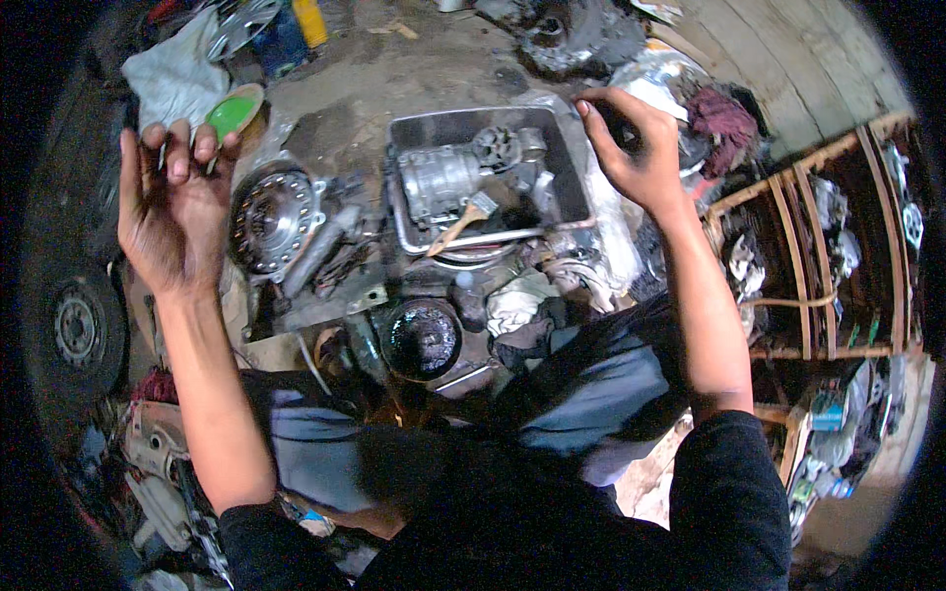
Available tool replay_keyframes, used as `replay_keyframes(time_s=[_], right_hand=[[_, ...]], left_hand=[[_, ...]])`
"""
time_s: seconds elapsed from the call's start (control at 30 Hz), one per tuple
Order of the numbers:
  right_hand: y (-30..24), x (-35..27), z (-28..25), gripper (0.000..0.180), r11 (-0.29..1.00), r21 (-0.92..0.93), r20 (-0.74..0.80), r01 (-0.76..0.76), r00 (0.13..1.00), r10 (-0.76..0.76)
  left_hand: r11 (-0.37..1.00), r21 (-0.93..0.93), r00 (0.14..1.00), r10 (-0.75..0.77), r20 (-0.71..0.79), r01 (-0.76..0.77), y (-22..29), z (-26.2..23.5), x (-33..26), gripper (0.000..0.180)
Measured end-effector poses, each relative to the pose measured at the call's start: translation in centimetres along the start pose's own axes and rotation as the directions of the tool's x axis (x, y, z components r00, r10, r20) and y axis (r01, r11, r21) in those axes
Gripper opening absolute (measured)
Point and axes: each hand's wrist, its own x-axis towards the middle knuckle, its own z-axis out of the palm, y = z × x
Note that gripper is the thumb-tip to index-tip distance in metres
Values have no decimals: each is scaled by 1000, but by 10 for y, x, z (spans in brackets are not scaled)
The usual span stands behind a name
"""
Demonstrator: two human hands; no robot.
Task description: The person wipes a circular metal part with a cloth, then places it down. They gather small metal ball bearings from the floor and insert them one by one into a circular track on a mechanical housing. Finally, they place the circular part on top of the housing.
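My left hand point(177, 222) is raised at the left, palm turned up, its fingers apart and slightly bent, holding nothing. It is nearest to a round metal part with a ring of holes point(271, 225) and a bowl with bright green inside point(233, 114). My right hand point(639, 148) hovers by the right rim of a grey tub point(493, 116), thumb and forefinger apart; nothing shows in it, and its other fingers are mostly hidden. Inside the tub lie a silvery cylindrical metal housing point(439, 182), a dark round part point(498, 148) and a paintbrush point(463, 224) with a wooden handle.
A dark, oily round pan point(424, 339) stands between my knees, beside crumpled pale rags point(519, 301). At the right is a wooden shelf point(803, 266) with assorted parts. A wheel point(81, 320) stands at the far left. Greasy machine parts point(562, 44) lie at the back.
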Motion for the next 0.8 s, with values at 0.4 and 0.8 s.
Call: replay_keyframes(time_s=[0.4, 0.8], right_hand=[[144, -280, -22, 25, 440, -66, -216, -896, 443, 870], [192, -398, 59, 27, 239, -213, 325, -947, 162, 932]], left_hand=[[472, 874, 622, -721, 307, 116, -106, 71, -51, 44], [149, 950, 495, -825, 273, -275, -433, -8, -214, 58]])
